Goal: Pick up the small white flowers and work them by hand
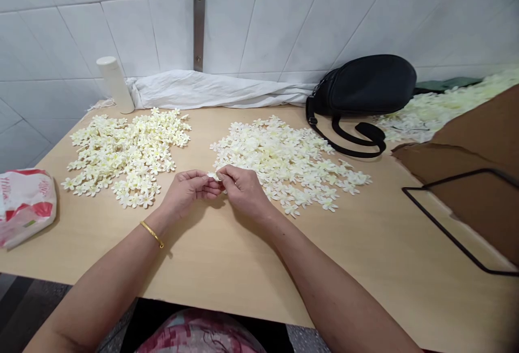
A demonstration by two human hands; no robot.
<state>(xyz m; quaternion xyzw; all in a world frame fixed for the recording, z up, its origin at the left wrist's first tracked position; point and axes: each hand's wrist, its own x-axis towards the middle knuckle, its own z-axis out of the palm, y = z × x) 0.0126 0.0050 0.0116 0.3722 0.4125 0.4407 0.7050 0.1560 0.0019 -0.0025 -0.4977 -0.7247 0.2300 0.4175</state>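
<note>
Between the fingertips of both hands is one small white artificial flower (pixel 213 176), partly covered by the fingers. My left hand (pixel 190 191), below a gold bangle (pixel 152 234), pinches it from the left. From the right, the thumb and fingers of my right hand (pixel 243 190) close on the same flower. Beyond the left hand lies a heap of pale white-yellow flowers (pixel 130 150). A second heap of whiter flowers (pixel 279 158) spreads just past the right hand, close to its knuckles.
A white bottle (pixel 116 85) and a rolled white cloth (pixel 219 89) stand along the tiled wall. Back right are a black bag (pixel 371 85) with its strap and more flowers (pixel 450 105). Brown cardboard (pixel 478 164) and a black wire frame (pixel 440 228) occupy the right; a red-white packet (pixel 26 204), the left.
</note>
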